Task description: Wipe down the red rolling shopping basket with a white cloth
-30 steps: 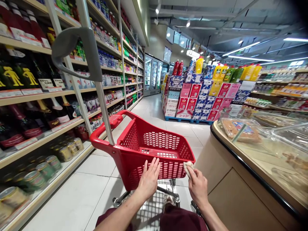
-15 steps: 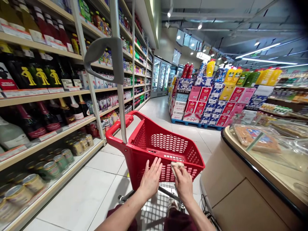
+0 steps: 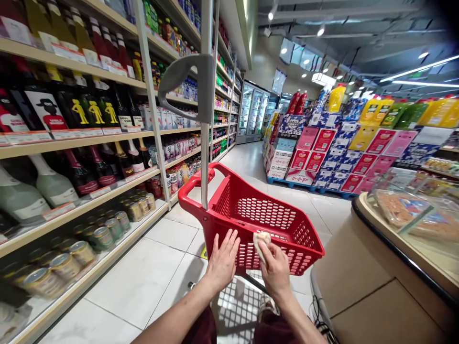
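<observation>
A red plastic shopping cart (image 3: 218, 224) with perforated sides stands in front of me. My left hand (image 3: 224, 258) lies flat against its near side, fingers stretched and slightly apart, nothing in it. To the right, my right hand (image 3: 275, 267) is closed on a crumpled whitish cloth (image 3: 261, 241), held at the cart's near upper edge. A metal pole (image 3: 204, 162) with a grey loop handle (image 3: 204, 88) rises from the cart's left end. The basket's visible inside holds no goods.
Shelves (image 3: 118, 134) of bottles and cans line the left. A counter (image 3: 380, 277) with packaged food curves close on the right, cables (image 3: 317, 315) at its foot. Stacked drink boxes (image 3: 319, 157) stand on a blue pallet ahead; glass-door fridges (image 3: 253, 112) are at the back.
The view has swung left, so the scene sits farther right. My right hand has moved slightly left along the cart with the cloth; my left hand stays flat on its side.
</observation>
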Demonstrator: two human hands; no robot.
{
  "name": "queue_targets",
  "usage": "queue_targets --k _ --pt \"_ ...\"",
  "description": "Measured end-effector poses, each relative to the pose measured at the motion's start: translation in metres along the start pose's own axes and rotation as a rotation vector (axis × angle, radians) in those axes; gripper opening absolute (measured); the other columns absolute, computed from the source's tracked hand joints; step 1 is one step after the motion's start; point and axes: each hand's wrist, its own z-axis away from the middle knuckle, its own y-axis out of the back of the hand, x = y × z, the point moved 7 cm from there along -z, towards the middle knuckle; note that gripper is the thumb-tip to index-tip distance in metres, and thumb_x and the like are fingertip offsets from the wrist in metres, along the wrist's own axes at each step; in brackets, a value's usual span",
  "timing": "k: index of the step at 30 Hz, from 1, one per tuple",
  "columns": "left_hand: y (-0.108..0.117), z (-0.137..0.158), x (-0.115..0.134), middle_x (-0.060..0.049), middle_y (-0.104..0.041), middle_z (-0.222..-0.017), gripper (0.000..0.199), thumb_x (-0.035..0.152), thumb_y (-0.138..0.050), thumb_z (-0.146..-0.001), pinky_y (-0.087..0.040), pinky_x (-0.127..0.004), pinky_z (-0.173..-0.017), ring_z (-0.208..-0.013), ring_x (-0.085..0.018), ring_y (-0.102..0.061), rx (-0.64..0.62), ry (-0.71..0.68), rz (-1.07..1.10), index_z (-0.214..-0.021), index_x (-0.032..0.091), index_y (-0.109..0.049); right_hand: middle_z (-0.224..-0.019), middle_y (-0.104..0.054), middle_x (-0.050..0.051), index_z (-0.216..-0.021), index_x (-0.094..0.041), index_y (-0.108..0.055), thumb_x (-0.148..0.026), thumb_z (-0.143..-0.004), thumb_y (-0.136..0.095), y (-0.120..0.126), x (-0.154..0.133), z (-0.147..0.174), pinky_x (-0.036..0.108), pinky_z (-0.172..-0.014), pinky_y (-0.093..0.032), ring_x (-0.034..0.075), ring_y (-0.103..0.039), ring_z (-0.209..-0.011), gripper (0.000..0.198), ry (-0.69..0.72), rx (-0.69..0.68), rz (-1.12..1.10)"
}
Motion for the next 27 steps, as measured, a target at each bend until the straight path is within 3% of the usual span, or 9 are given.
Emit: queue_targets --k 2,6,11,16,22,27 --pt "0.004 0.004 -0.008 -0.011 -0.026 -0.141 0.058 0.015 -0.041 -0.075 -0.011 -0.051 -0.105 -0.132 -0.023 -0.012 0.012 0.023 -0.015 -0.132 0.011 -0.028 -0.104 -0.054 0.009 -0.113 -0.023 -0.055 -0.015 -0.077 -0.045 -0.001 -0.006 -0.005 0.033 -0.078 -0.038 0.019 -0.05 -0.092 0.038 0.003 0.008 0.005" --pt "0.01 0.012 -0.021 -0.01 -0.027 -0.141 0.059 0.011 -0.039 -0.073 -0.011 -0.051 -0.105 -0.132 -0.024 -0.014 0.033 0.042 -0.048 -0.131 0.012 -0.03 -0.096 -0.057 0.006 -0.109 -0.027 -0.056 -0.011 -0.074 -0.043 -0.017 -0.021 -0.007 0.031 -0.074 -0.04 0.018 -0.052 -0.086 0.041 0.036 -0.127 0.003" --pt "0.017 0.024 -0.041 -0.012 -0.028 -0.14 0.061 0.009 -0.038 -0.072 -0.013 -0.05 -0.105 -0.131 -0.024 -0.017 0.069 0.106 -0.093 -0.132 0.011 -0.028 -0.104 -0.055 0.008 -0.114 -0.024 -0.054 -0.012 -0.076 -0.042 -0.011 -0.049 -0.024 0.031 -0.076 -0.04 0.018 -0.052 -0.089 0.042 0.09 0.017 -0.069" --pt "0.021 0.041 -0.061 -0.011 -0.029 -0.14 0.062 0.008 -0.038 -0.072 -0.013 -0.049 -0.105 -0.131 -0.023 -0.018 0.073 0.154 -0.112 -0.133 0.013 -0.026 -0.092 -0.057 0.005 -0.109 -0.026 -0.056 -0.007 -0.07 -0.043 -0.023 -0.079 -0.034 0.028 -0.068 -0.04 0.016 -0.052 -0.079 0.045 0.105 -0.148 -0.071" --pt "0.029 0.049 -0.083 -0.012 -0.032 -0.138 0.067 0.003 -0.033 -0.072 -0.016 -0.05 -0.104 -0.13 -0.022 -0.021 0.118 0.22 -0.172 -0.136 0.014 -0.017 -0.098 -0.055 0.008 -0.114 -0.023 -0.054 -0.009 -0.075 -0.042 -0.011 -0.13 -0.069 0.031 -0.075 -0.038 0.018 -0.05 -0.088 0.043 0.162 0.055 -0.203" --pt "0.035 0.046 -0.091 -0.013 -0.033 -0.138 0.065 0.005 -0.034 -0.073 -0.011 -0.05 -0.105 -0.13 -0.023 -0.021 0.154 0.231 -0.215 -0.135 0.014 -0.019 -0.087 -0.056 0.006 -0.109 -0.024 -0.056 -0.009 -0.071 -0.044 -0.02 -0.143 -0.067 0.029 -0.065 -0.038 0.017 -0.049 -0.074 0.042 0.162 -0.047 -0.198"
